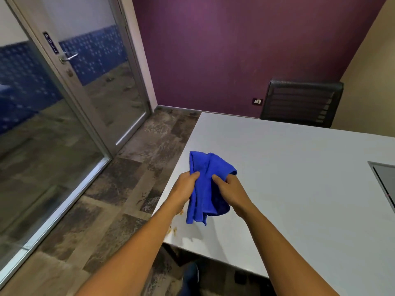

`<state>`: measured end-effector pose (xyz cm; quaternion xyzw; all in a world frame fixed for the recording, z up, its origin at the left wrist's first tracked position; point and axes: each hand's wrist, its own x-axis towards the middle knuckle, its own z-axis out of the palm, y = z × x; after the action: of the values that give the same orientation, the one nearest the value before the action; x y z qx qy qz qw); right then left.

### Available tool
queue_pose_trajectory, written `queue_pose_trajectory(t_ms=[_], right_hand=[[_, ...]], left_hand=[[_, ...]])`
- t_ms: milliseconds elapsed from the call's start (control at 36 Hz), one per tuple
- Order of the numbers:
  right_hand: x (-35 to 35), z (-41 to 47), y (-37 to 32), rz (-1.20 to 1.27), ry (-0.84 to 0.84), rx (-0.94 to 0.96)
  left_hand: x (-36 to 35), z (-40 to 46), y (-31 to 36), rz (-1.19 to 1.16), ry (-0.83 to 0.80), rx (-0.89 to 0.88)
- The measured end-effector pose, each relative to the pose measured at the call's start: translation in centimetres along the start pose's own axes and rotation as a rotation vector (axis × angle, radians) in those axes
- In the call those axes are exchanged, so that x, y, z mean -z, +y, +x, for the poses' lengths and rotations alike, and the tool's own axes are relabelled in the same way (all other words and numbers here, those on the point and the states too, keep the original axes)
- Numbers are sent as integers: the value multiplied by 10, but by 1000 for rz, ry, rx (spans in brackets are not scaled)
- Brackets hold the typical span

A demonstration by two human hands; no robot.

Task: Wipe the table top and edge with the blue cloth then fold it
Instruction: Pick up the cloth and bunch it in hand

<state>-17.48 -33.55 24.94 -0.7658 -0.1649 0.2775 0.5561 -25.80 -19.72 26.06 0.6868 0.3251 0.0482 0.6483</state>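
Note:
A crumpled blue cloth [205, 184] hangs in the air above the near left corner of the white table [299, 178]. My left hand [185, 184] grips its left side and my right hand [229, 188] grips its right side. Part of the cloth droops below both hands, just above the table top. A few small yellowish crumbs [173, 230] lie on the table near its left edge, under my left forearm.
A black mesh chair [301, 102] stands at the table's far side against the purple wall. A grey inset panel [383, 182] sits at the table's right. A glass door [70, 82] and patterned floor [119, 189] lie to the left.

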Motion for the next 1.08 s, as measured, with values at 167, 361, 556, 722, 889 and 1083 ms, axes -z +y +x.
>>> queue_pose_trajectory(t_ms=[167,361,556,722,889,1083], right_hand=[[9,-15,-7,106,5,21],[20,-21,-15,119,96,10],[15,-24,-25,-93,50,157],[2,-28,-18,-152,120,165],[-8,-31,-12,-389,46,162],[-4,-33,-17,-857,7,293]], left_hand=[[36,-6,-13,-285,201,122],[71,-4,-20,-427,121,165],[99,-4,-28,-57,-61,-50],[127,5,-43,173,-17,-301],[142,9,-52,468,-175,-275],[147,5,-47,879,-248,-418]])
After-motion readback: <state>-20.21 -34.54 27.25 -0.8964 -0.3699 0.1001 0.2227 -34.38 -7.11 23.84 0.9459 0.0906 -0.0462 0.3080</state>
